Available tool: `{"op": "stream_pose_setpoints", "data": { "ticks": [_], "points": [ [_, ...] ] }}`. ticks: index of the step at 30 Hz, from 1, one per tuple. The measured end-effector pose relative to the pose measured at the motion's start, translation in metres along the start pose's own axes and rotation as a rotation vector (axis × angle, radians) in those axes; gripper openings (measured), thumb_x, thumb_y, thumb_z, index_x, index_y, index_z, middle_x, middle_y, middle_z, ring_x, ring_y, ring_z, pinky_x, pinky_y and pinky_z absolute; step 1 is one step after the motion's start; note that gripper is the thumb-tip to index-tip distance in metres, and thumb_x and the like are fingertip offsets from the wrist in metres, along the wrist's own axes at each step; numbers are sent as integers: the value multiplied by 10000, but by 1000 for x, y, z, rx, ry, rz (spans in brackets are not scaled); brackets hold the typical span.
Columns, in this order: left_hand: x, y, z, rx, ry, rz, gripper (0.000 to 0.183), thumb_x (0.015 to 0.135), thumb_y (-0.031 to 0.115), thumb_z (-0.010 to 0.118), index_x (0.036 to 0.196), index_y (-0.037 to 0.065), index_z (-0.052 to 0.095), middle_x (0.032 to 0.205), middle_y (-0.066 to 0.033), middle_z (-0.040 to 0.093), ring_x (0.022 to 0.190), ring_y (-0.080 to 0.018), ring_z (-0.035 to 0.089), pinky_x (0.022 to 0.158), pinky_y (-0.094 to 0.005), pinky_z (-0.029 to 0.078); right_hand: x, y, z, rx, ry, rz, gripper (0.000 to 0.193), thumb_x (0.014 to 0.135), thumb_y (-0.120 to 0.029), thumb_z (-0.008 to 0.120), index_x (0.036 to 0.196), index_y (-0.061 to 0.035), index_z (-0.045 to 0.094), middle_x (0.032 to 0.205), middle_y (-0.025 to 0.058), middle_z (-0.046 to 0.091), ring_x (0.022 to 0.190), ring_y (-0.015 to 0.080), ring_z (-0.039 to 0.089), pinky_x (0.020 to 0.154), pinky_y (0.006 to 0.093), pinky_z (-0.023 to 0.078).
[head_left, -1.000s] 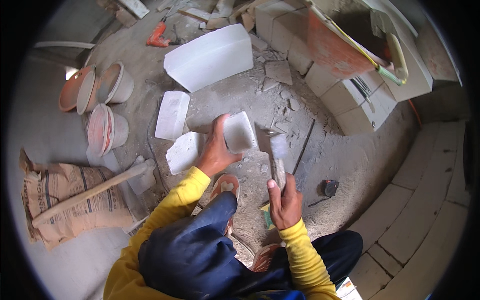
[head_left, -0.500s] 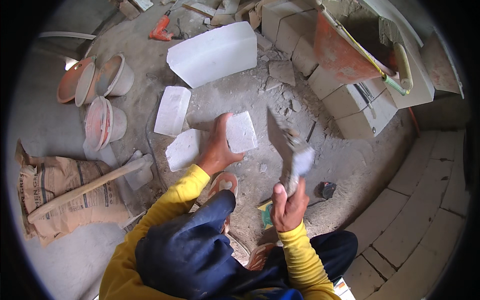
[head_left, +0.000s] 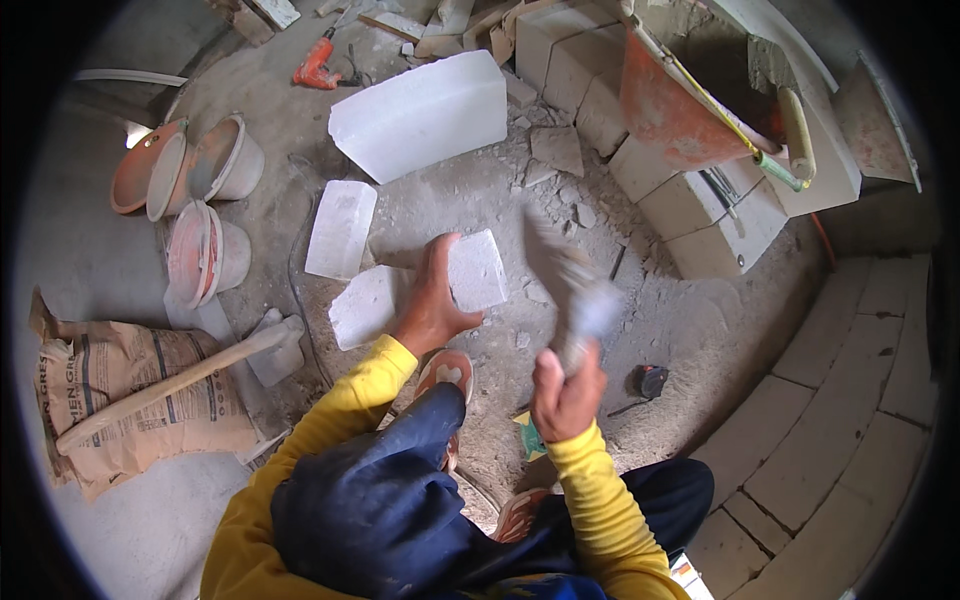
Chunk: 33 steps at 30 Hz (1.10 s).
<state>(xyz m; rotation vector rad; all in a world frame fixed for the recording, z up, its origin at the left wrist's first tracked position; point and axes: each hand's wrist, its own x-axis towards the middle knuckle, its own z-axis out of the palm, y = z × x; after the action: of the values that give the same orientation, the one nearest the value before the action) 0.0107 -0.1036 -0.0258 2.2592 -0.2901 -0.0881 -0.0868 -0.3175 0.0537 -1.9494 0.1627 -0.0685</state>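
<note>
My left hand [head_left: 432, 300] grips a small white block piece [head_left: 476, 270] and holds it on the dusty floor in front of me. My right hand [head_left: 566, 392] is shut on the handle of a hammer-like tool [head_left: 568, 285], which is raised and blurred by motion just right of the block piece. Two more white pieces lie close by: one [head_left: 362, 305] beside my left wrist, another [head_left: 341, 229] further left. A large white block [head_left: 420, 115] stands on edge beyond them.
Several stacked orange and white buckets [head_left: 190, 200] and a paper cement sack [head_left: 120, 395] with a wooden-handled mallet [head_left: 180, 375] lie at left. An orange mortar tub [head_left: 690, 95] rests on stacked blocks [head_left: 700, 215] at upper right. A black tape measure [head_left: 650, 380] lies at right, an orange drill [head_left: 315, 70] at top.
My right hand has swung the tool upward from beside the block piece; it is now raised and blurred. My left hand stays on the block piece.
</note>
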Motion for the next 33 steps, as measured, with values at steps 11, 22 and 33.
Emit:
{"op": "stream_pose_setpoints", "data": {
  "ticks": [11, 22, 33],
  "points": [
    [1, 2, 2, -5, 13, 23, 1176, 590, 74, 951, 1562, 17, 292, 1519, -270, 426, 1436, -473, 431, 1221, -505, 373, 16, 3, -2, 66, 14, -34, 373, 1083, -303, 641, 1187, 47, 566, 688, 265, 637, 656, 494, 684, 607, 509, 524],
    [0, 4, 1, 54, 12, 17, 1164, 615, 85, 939, 1571, 55, 277, 1488, -259, 441, 1397, -467, 462, 1177, -515, 414, 33, -18, -10, 215, 101, -120, 422, 1097, -370, 610, 1153, 45, 557, 679, 273, 625, 716, 504, 699, 623, 504, 526],
    [-1, -1, 1, 49, -4, 18, 1124, 637, 68, 922, 1556, 46, 276, 1455, -241, 436, 1364, -454, 482, 1143, -520, 435, 45, -30, -8, 236, 96, -68, 456, 1112, -404, 561, 1135, 51, 554, 667, 264, 626, 718, 501, 707, 650, 518, 529]
  ]
}}
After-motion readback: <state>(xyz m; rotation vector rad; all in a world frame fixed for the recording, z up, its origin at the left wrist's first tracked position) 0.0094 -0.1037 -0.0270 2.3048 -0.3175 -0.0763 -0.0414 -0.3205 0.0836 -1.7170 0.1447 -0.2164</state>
